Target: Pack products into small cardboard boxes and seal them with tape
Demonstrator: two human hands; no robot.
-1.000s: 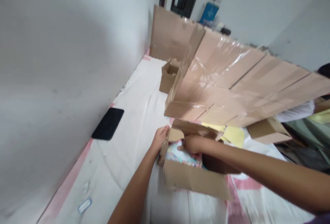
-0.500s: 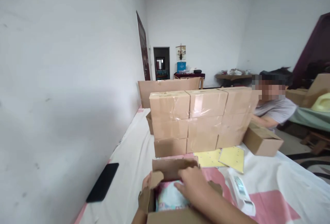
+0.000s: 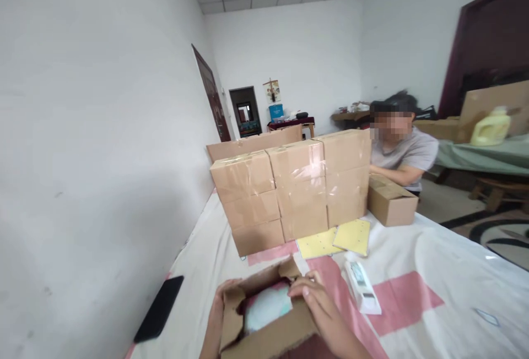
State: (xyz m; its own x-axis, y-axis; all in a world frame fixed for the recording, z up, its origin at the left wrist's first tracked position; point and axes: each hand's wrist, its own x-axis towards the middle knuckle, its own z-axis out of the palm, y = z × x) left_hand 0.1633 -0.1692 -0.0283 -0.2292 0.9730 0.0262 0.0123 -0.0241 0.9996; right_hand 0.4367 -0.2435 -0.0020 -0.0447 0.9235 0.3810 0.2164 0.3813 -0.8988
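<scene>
An opened cardboard box (image 3: 273, 340) stands on the cloth right before me, its short flaps ragged. Inside lies a soft pack (image 3: 268, 308) in a white, pink and pale green wrapper. My left hand (image 3: 221, 301) grips the box's left side, fingers partly hidden behind the wall. At the right rim, my right hand (image 3: 316, 298) has its fingers curled over the edge beside a flap, close to the pack.
Several taped cartons (image 3: 297, 183) form a stacked wall ahead. Yellow sheets (image 3: 351, 237), a white device (image 3: 362, 286) and a black phone (image 3: 160, 308) lie on the cloth (image 3: 430, 260). A person (image 3: 403, 150) sits at the right behind another carton (image 3: 390, 202).
My right hand has moved from over the pack to the box's right rim. The box appears tilted now, and the head view has turned to the right.
</scene>
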